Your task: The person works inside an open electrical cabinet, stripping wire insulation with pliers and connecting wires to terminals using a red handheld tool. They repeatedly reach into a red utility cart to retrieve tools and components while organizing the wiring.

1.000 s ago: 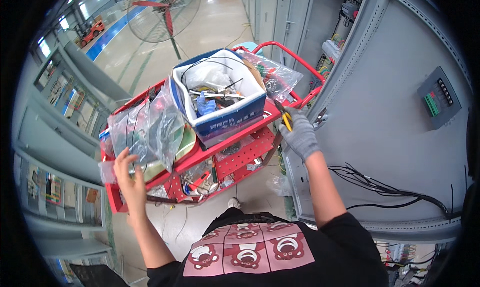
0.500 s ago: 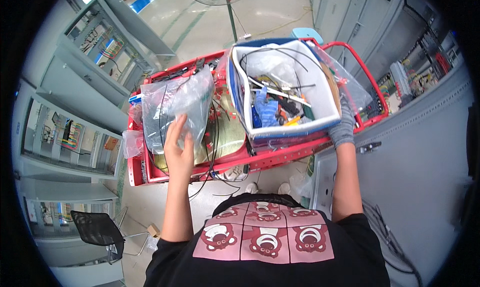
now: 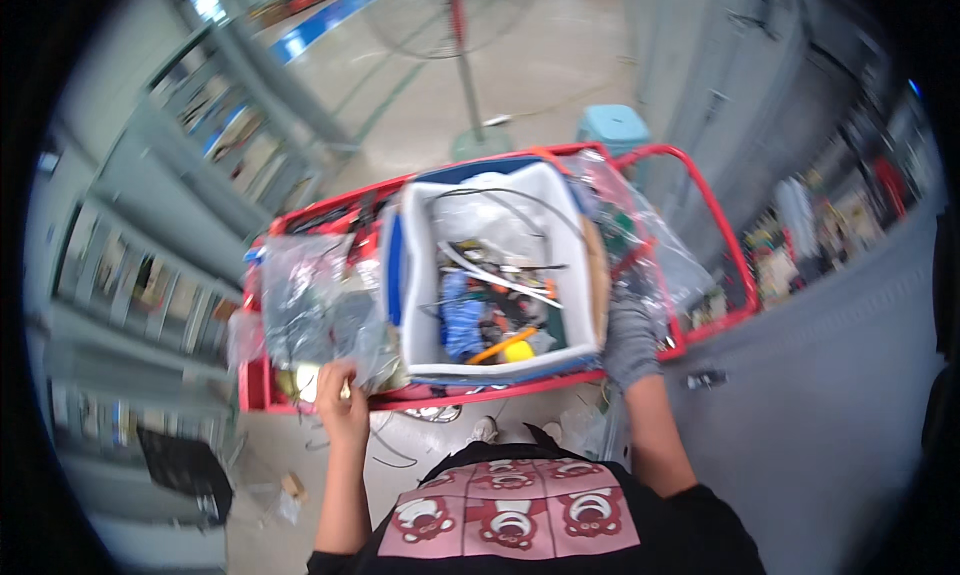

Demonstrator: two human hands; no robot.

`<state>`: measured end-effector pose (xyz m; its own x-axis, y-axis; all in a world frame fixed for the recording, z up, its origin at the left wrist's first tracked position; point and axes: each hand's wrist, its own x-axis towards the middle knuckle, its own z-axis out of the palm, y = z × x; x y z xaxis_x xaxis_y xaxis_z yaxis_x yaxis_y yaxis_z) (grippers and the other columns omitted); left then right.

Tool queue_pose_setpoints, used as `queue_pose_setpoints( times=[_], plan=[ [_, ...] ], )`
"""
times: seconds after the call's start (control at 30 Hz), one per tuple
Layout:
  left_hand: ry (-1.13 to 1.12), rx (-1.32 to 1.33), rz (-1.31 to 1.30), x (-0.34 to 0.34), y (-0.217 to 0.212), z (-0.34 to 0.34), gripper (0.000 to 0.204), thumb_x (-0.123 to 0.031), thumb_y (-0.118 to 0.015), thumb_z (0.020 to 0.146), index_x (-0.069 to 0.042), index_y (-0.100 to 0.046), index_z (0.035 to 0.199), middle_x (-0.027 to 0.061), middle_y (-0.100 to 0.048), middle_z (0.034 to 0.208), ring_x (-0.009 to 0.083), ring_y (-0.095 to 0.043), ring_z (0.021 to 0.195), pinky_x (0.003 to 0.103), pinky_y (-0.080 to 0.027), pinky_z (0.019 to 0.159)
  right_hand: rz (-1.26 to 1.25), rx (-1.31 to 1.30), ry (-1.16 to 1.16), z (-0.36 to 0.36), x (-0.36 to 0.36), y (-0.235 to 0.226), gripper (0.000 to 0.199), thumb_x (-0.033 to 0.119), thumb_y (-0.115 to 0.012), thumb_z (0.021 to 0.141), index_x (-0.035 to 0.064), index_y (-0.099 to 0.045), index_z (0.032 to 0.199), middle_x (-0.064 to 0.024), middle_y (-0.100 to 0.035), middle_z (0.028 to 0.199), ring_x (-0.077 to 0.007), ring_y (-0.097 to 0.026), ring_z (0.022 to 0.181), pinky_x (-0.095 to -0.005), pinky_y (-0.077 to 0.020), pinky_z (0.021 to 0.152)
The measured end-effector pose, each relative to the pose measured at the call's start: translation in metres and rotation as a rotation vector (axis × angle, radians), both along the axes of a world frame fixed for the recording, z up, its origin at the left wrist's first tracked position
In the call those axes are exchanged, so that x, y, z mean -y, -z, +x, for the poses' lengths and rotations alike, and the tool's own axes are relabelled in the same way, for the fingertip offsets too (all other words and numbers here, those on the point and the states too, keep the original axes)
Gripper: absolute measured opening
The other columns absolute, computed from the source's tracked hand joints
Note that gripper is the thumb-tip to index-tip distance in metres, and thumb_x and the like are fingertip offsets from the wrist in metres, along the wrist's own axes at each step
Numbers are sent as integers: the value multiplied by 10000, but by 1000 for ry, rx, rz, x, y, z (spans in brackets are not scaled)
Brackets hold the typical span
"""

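Note:
A blue box with thick white foam lining (image 3: 422, 305) rests on a red-framed cart (image 3: 500, 382). Inside lie a blue cloth or glove (image 3: 462, 320), white strips, an orange-handled item, a yellow piece and a clear plastic bag. My right hand (image 3: 630, 340), in a grey glove, lies stretched along the box's right side, fingers partly hidden and blurred. My left hand (image 3: 342, 400) is bare, fingers curled in at the cart's near left edge. It is beside a clear plastic bag (image 3: 300, 295); something small and shiny shows at its fingers, too blurred to name.
Clear bags (image 3: 675, 260) lie right of the box, within the cart's red handle (image 3: 735, 250). A grey cabinet (image 3: 800, 415) stands close on the right, open cabinets on the left. Beyond the cart are a light-blue stool (image 3: 613, 125) and a standing fan (image 3: 465, 85).
The box has shifted left across the cart, with my right hand along its side. My left hand has moved down from above the plastic bag, and its spread fingers have curled.

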<state>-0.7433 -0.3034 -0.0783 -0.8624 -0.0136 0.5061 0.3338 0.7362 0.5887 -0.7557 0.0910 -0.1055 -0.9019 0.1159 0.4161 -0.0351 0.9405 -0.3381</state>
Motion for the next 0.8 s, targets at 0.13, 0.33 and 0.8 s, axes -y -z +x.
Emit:
queue_pose_setpoints(
  times=[0.13, 0.33, 0.8],
  plan=[
    [-211, -37, 46, 13, 5, 14, 187, 98, -533, 665, 27, -547, 837, 152, -569, 849, 329, -565, 835, 356, -453, 761, -131, 321, -40, -12, -15, -13, 316, 129, -671, 708, 33, -608, 1002, -220, -598, 959, -400, -586, 922, -453, -473, 854],
    [-138, 30, -69, 8, -1, 11, 185, 54, -531, 649, 35, -536, 834, 169, -562, 952, 335, -555, 924, 364, -443, 829, -576, 133, -95, -41, -27, -48, 233, 100, -608, 853, -6, -631, 1059, -204, -659, 960, -341, -637, 913, -403, -492, 834],
    [-73, -48, 399, 21, -23, -2, 184, -120, -553, 729, -45, -442, 855, 164, -504, 1172, 264, -494, 1050, 393, -368, 962, -668, 78, -115, -98, -45, -59, 209, 106, -616, 891, 13, -648, 1076, -89, -669, 899, -130, -610, 798, -274, -491, 767]
  ],
)
